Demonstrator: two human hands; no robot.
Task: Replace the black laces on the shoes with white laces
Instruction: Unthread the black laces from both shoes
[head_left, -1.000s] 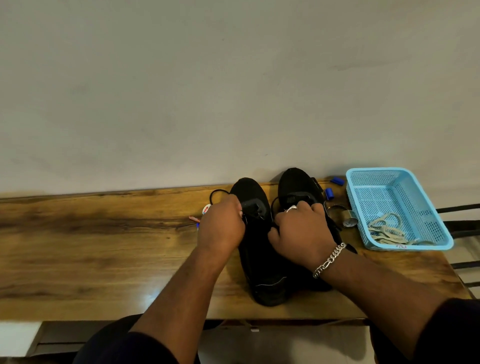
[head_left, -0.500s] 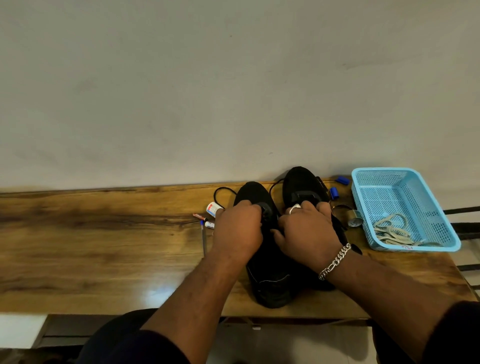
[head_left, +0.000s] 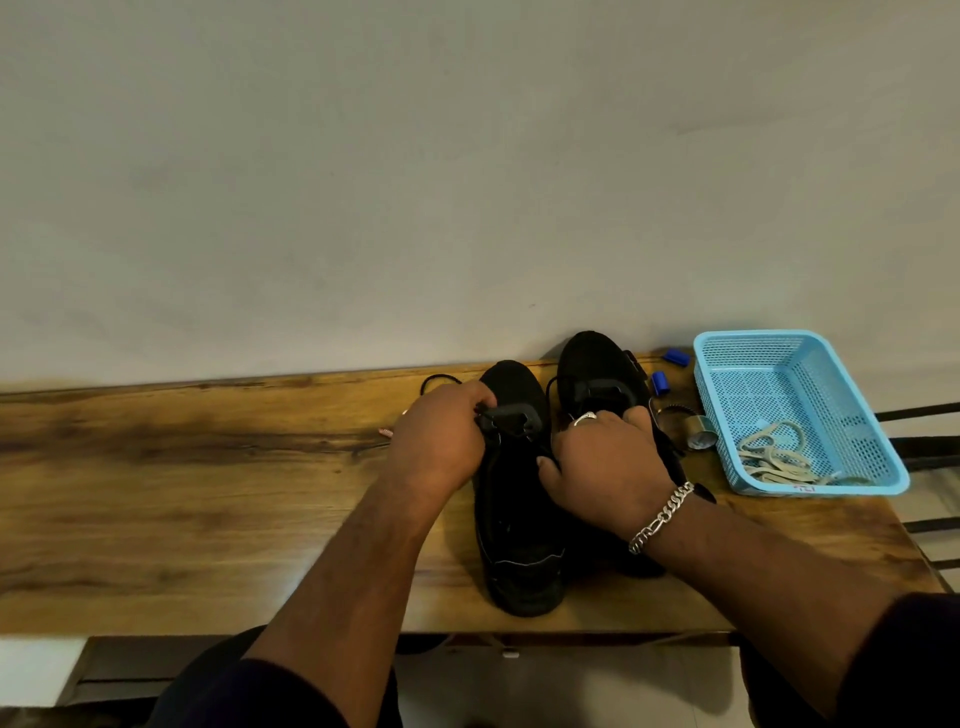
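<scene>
Faintly, basket (head_left: 800, 488) rim bears pink marks — unreadable.

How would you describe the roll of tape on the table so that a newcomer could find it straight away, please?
Start at the light blue basket on the right end of the wooden table. Just off the basket's left wall, beside the right-hand black shoe, lies the roll of tape. It is a shiny ring with an open centre, unlike the two small solid blue caps behind it.
</scene>
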